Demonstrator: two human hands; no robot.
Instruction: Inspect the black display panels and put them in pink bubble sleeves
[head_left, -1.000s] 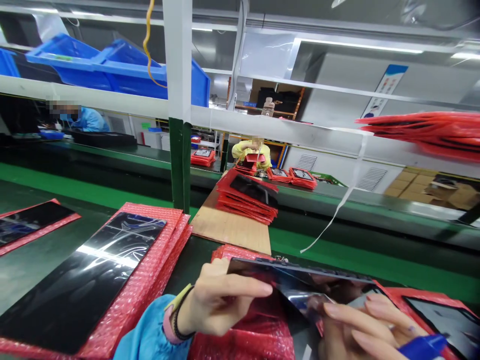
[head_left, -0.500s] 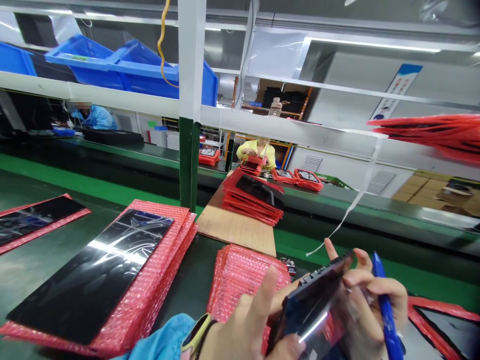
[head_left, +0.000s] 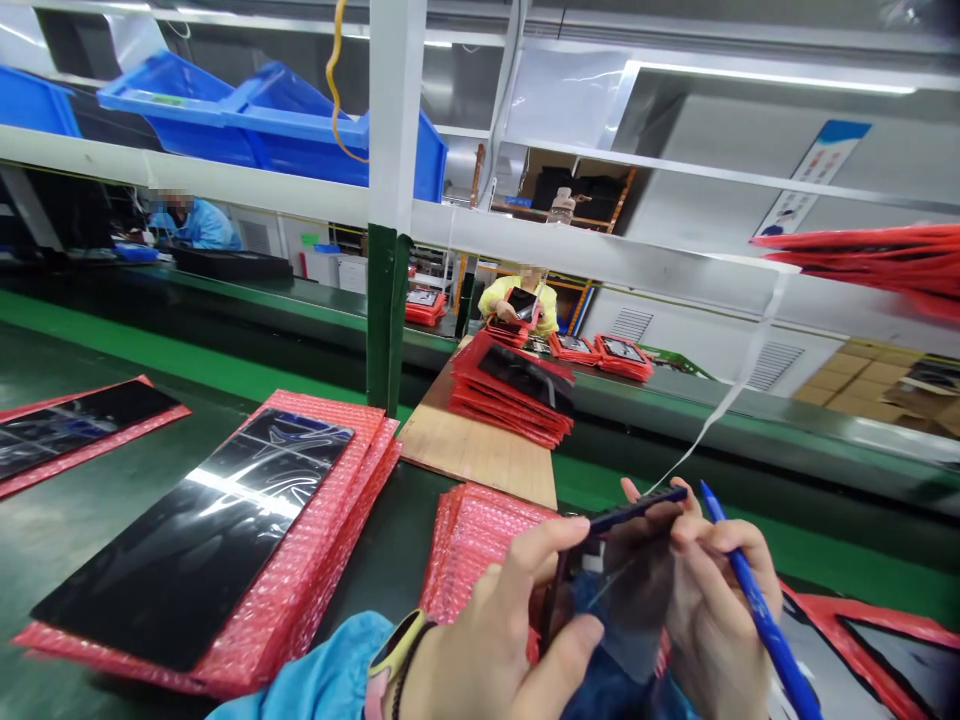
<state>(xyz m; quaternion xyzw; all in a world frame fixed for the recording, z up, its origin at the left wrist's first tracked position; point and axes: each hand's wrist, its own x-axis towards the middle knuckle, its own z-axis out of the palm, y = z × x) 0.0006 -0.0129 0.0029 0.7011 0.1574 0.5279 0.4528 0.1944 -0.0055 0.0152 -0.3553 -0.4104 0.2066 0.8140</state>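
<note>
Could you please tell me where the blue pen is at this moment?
In the head view, the blue plastic pen is at the lower right, held in the person's right hand, just right of the dark glass panel.

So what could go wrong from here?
The tip of the blue pen in the right hand sits close to the edge of the glossy panel, so it could scratch it. The bare fingers of the left hand could also leave prints on the panel.
</note>
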